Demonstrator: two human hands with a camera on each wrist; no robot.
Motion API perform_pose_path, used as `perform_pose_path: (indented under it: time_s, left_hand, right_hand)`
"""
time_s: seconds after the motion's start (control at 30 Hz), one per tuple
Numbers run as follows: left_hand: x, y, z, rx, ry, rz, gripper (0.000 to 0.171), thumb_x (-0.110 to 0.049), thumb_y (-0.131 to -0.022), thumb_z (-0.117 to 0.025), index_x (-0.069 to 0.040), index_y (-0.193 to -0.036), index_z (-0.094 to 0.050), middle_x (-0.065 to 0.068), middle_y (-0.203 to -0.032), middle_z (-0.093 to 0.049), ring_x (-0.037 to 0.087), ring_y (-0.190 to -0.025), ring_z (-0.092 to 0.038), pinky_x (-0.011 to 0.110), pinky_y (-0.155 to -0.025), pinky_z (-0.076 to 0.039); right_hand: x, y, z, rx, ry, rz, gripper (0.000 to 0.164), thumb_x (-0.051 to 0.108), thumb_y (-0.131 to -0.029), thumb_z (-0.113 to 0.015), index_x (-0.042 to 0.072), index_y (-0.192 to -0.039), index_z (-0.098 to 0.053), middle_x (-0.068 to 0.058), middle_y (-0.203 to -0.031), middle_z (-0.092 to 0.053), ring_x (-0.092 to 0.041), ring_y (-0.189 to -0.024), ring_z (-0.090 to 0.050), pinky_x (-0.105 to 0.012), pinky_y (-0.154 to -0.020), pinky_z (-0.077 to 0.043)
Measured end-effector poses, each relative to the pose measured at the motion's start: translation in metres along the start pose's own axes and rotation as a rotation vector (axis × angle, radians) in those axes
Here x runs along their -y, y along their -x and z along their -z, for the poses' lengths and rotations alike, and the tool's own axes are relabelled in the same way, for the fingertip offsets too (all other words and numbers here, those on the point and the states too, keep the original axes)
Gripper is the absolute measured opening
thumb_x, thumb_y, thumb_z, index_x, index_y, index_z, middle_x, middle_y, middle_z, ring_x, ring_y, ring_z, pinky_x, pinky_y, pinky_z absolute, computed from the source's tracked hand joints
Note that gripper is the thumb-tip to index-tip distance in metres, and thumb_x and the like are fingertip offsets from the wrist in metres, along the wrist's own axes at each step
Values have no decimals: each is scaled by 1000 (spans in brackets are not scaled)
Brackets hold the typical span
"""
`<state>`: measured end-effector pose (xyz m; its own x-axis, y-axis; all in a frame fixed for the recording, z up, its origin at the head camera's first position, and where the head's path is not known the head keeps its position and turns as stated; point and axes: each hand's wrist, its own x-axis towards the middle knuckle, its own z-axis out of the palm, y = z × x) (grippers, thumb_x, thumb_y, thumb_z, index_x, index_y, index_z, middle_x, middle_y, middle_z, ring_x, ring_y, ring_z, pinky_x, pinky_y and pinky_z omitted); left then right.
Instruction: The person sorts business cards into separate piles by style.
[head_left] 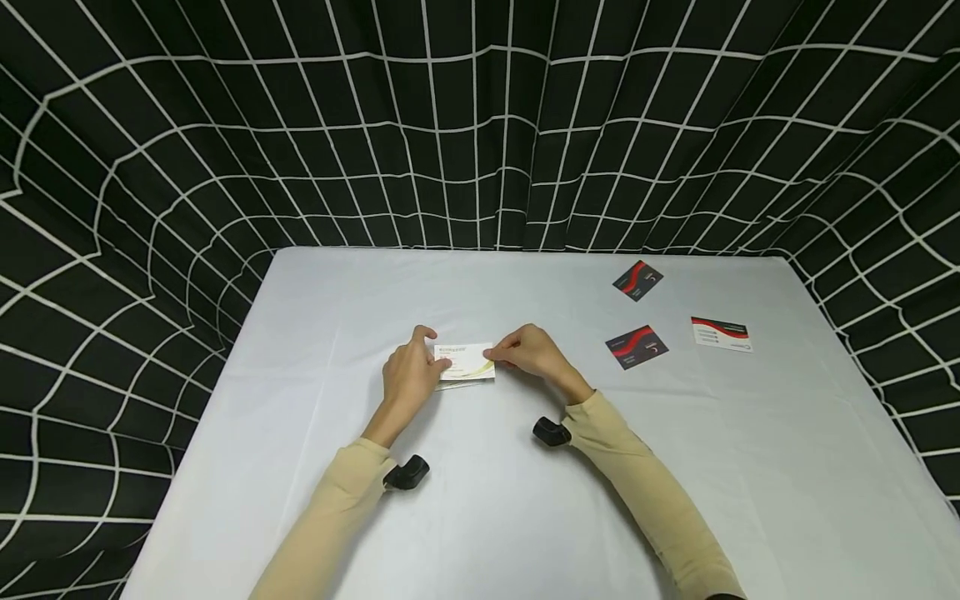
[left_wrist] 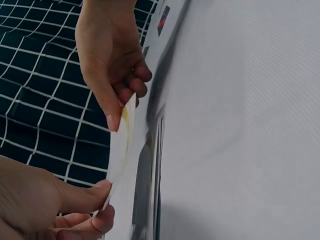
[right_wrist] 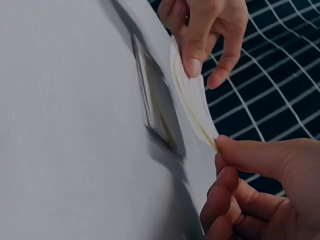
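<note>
Between the two hands a white business card [head_left: 467, 362] with a yellow curve is held up off the table. My left hand [head_left: 409, 367] pinches its left end between thumb and fingers, while my right hand [head_left: 534, 352] pinches the right end. In the right wrist view the card [right_wrist: 192, 102] bows slightly between the left hand [right_wrist: 207, 35] and the right hand [right_wrist: 255, 190]. Beneath it a small stack of cards [right_wrist: 155, 100] lies on the table, apart from the held card. The left wrist view shows that stack [left_wrist: 156, 170] edge-on.
To the right lie two dark cards with red bands, a far one [head_left: 638, 281] and a nearer one [head_left: 637, 347]. A white card with a red and black band [head_left: 721, 334] lies farther right. The white-covered table [head_left: 480, 500] meets a black gridded curtain [head_left: 480, 125] behind.
</note>
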<state>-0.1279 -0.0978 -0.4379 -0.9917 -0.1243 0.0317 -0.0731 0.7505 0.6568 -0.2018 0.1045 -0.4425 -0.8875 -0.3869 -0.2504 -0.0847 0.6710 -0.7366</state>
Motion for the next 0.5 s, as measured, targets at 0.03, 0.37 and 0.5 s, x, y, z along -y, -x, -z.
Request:
perform_pose_path:
  time_s: [0.03, 0.37, 0.5]
  left_hand:
    - [1, 1, 1, 4, -14, 8, 49, -15, -86, -76, 0, -127, -54, 4, -68, -62, 14, -51, -47, 28, -51, -39]
    - [12, 5, 2, 4, -78, 30, 49, -13, -83, -78, 1, -124, -54, 10, -71, -63, 14, -49, -45, 26, -49, -37]
    - [12, 4, -3, 7, -118, 30, 39, -9, -81, -79, 2, -111, -59, 9, -64, -60, 13, -46, -39, 26, -47, -34]
  right_hand:
    - [1, 0, -2, 1, 16, 3, 26, 34, -87, -73, 8, -85, -79, 2, -66, -62, -12, -61, -46, -24, -56, -35]
    - [12, -1, -20, -38, 138, -1, 23, 31, -86, -75, 9, -79, -77, 3, -64, -61, -9, -57, -45, -21, -51, -33]
    - [12, -2, -23, -64, 196, -11, 22, 31, -84, -77, 11, -75, -75, 4, -62, -62, -7, -52, -43, -19, -46, -30]
